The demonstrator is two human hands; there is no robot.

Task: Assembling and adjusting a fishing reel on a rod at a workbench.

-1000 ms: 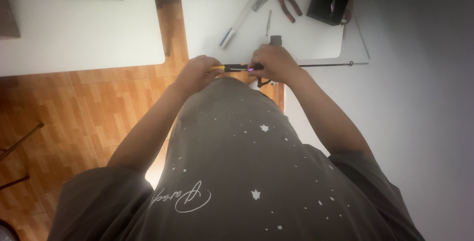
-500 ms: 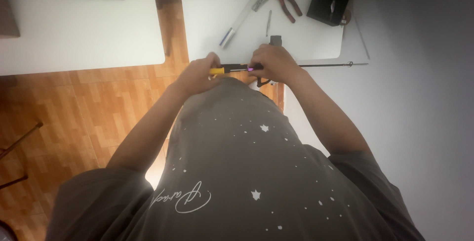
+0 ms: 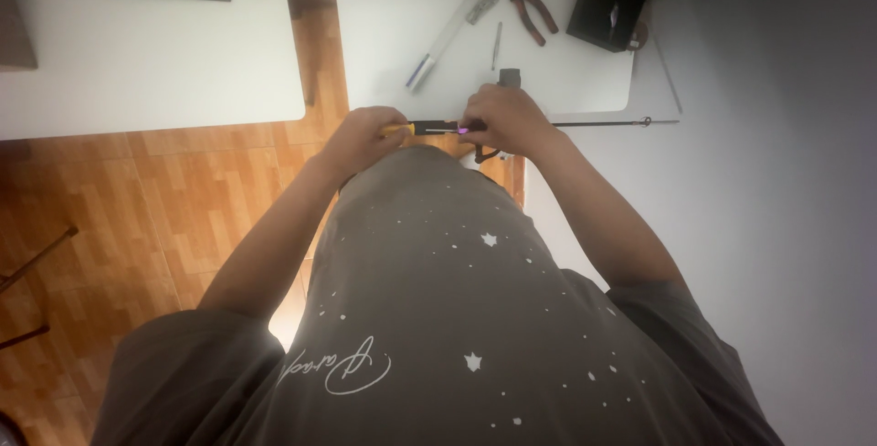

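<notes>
Both hands are closed on one slim tool (image 3: 437,126) at the table's near edge: the left hand (image 3: 361,140) wraps its yellow end, the right hand (image 3: 504,117) pinches the dark end with a pink spot, where a thin metal rod (image 3: 603,122) runs out toward 3 o'clock. The work looks mid-way, the pieces joined or nearly so. At 12 o'clock on the smooth white table (image 3: 384,35) lie red-handled pliers (image 3: 528,3), a matte black box (image 3: 607,9) and a shiny tube (image 3: 448,33).

We see a matt white table (image 3: 393,44), a warm wood-plank floor (image 3: 183,208) with slight sheen, thin metal rods (image 3: 598,122), rubber-handled pliers (image 3: 528,3) — and soft grey cloth shirt (image 3: 438,318).
</notes>
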